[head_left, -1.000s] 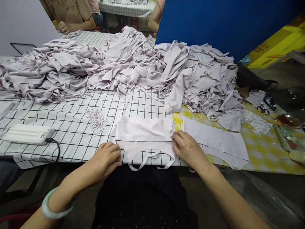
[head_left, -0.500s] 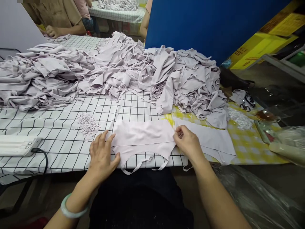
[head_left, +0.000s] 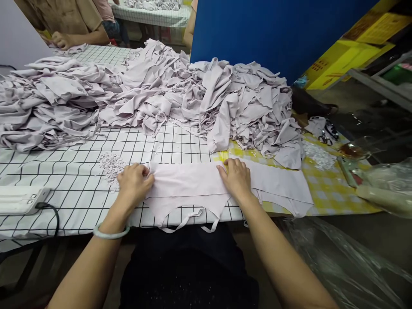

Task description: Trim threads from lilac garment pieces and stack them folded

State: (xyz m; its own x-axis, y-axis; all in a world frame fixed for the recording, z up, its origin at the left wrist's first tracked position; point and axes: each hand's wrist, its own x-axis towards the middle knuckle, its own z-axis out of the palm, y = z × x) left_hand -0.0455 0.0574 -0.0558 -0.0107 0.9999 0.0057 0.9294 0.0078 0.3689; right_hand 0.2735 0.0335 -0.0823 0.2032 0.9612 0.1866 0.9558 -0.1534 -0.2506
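A pale pinkish-lilac strappy garment (head_left: 186, 180) lies flat in front of me, its thin straps hanging toward the table's front edge. At its upper left corner my left hand (head_left: 133, 183) is closed in a pinch on the cloth. My right hand (head_left: 237, 179) lies on the garment's right end, thumb and fingers apart. Partly under that hand's side, a second garment (head_left: 281, 182) of the same kind is spread to the right. A small heap of tiny pale pieces (head_left: 111, 166) sits just beyond my left hand.
A long pile of similar garments (head_left: 180, 94) runs across the back. A white power strip (head_left: 22, 199) with a black cable stands at left. Scissors (head_left: 325, 138) and white bits (head_left: 320, 156) lie right. A blue panel (head_left: 257, 34) rises behind; another person's hand (head_left: 62, 40) shows far left.
My left hand has gone from spread fingers to a pinch at the upper left corner. My right hand has opened from a pinch and moved up along the right end. The cloth looks smoother.
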